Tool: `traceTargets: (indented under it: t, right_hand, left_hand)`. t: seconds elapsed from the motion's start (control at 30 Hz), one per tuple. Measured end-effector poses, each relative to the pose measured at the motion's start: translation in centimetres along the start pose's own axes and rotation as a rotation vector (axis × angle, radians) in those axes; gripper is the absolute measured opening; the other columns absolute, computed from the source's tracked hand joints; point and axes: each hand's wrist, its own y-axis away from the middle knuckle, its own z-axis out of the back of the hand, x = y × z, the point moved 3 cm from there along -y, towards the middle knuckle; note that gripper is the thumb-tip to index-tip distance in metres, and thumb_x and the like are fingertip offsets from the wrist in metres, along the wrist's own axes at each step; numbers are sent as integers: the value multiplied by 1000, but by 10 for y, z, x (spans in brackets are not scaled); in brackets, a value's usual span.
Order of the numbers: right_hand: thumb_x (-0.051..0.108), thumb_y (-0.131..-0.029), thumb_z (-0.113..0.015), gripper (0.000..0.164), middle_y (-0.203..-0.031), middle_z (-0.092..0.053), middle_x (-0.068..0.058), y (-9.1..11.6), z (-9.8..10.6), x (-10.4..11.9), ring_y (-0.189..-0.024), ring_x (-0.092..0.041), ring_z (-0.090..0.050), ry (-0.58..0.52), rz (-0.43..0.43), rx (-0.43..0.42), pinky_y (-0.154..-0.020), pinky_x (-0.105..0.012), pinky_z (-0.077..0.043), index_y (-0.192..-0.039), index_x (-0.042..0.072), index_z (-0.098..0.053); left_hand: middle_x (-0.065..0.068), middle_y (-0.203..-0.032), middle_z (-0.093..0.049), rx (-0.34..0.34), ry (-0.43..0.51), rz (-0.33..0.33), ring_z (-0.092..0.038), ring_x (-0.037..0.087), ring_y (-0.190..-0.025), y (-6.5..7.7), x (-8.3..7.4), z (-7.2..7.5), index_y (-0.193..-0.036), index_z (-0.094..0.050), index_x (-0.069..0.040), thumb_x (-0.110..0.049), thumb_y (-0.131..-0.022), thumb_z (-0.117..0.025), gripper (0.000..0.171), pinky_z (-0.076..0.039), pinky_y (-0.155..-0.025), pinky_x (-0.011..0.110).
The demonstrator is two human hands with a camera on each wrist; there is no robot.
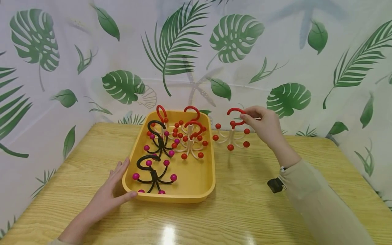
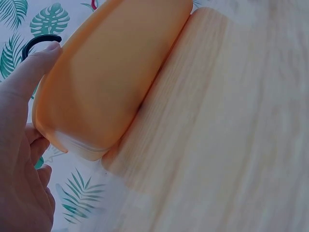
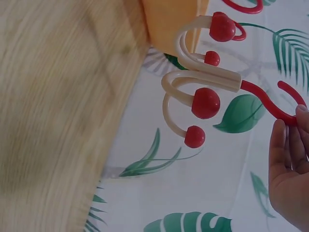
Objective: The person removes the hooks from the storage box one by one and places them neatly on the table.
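Pinching cream rack (image 3: 215,78) by its red hook (image 3: 263,96) with right hand (image 1: 265,125); left hand (image 1: 105,193) grips yellow tray (image 1: 180,198) corner. Rack's likely light, stiff; best held at hook curve.

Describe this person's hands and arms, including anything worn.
The left hand and right hand are gloveless. The long, plain, beige-olive fabric right sleeve has a small black boxy object by its cuff. A sliver of pale left sleeve shows at the head view's bottom edge.
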Motion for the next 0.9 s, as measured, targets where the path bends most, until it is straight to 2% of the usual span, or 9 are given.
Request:
traceTargets:
  t: [0.23, 0.4, 0.6, 0.9]
  right_hand:
    - [29, -92, -66, 31, -100, -69, -13, -12, -9, -16, -93, -24, -62, 15, -47, -6, -68, -25, -49, -108, 3, -67]
    - [27, -92, -66, 29, -100, -69, -15, -18, -13, -23, -91, -24, -63, 9, -74, -6, -67, -22, -49, -107, 2, -67]
    - [23, -93, -65, 27, -101, -68, -16, -27, -19, -36, -89, -26, -65, 8, -106, 22, -65, -17, -49, -107, 0, -66]
    - [21, -92, -65, 25, -100, -69, -15, -31, -31, -46, -87, -26, -67, 6, -131, 46, -64, -20, -49, -107, 1, -66]
  left_hand:
    - [9, -159, -12, 1, 3, 3, -3, 38, -143, -1, 1, 0, -154, -11, -29, -31, -85, -73, 93, -3, -111, 63]
    - [10, -159, -12, -1, 0, 2, -3, 39, -143, -2, 0, 0, -155, -11, -29, -32, -84, -73, 93, -3, -111, 62]
    - [11, -158, -13, 3, -4, 8, -4, 39, -143, -2, -3, 2, -154, -12, -29, -32, -84, -73, 94, -4, -111, 62]
    - [11, -158, -13, 9, 0, 11, -4, 39, -143, -2, -4, 5, -154, -11, -30, -32, -84, -73, 93, -4, -111, 63]
